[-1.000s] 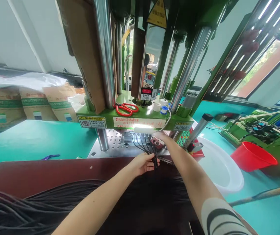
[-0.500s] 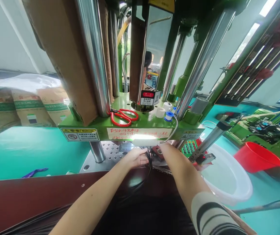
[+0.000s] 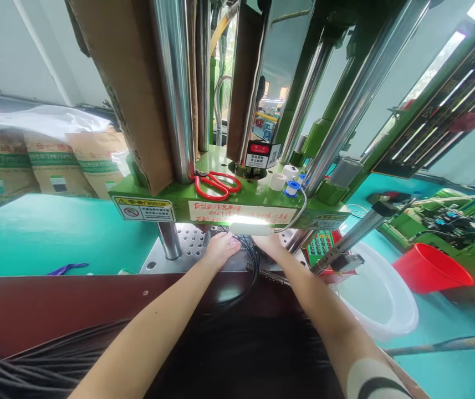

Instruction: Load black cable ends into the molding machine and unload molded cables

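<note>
Reaching both hands, left (image 3: 219,247) and right (image 3: 267,244), under press (image 3: 229,208), touching black cables (image 3: 250,260); finger positions hidden. Risking crushed fingers should press close.

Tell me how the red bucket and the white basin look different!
The red bucket is bright red; the white basin is pale white. The bucket lies tipped on its side with its mouth facing sideways, while the basin sits with its mouth up. The basin looks wider and shallower than the bucket. Both are round, look like plastic, and sit to the right of the machine.
</note>
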Action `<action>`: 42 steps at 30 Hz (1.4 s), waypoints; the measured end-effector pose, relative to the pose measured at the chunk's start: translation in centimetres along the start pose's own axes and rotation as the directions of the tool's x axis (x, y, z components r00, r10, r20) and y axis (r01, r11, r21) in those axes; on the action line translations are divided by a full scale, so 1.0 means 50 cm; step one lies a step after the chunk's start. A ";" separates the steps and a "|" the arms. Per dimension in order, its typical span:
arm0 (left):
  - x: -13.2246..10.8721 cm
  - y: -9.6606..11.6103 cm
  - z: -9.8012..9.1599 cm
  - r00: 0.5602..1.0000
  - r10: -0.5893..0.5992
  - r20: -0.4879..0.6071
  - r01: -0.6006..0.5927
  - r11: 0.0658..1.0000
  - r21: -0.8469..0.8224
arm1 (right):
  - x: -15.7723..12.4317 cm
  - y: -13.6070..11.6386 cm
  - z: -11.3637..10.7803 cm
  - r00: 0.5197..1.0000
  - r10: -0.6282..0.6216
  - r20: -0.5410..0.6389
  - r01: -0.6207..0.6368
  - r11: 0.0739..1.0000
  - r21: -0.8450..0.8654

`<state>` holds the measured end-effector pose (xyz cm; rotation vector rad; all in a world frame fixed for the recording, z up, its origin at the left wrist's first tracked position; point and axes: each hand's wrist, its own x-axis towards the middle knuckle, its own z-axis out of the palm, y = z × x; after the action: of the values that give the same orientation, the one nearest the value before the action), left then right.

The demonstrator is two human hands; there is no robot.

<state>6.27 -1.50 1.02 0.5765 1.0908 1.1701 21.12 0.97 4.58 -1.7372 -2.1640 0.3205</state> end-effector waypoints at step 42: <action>0.005 0.014 0.008 0.758 0.620 0.202 -0.142 -0.145 0.979 | 0.008 -0.035 0.037 0.996 -0.079 -0.036 0.065 0.952 -0.299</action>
<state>6.34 -0.97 1.69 2.1210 2.1969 0.7381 18.72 1.02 3.60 -1.7899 -2.3299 -0.0719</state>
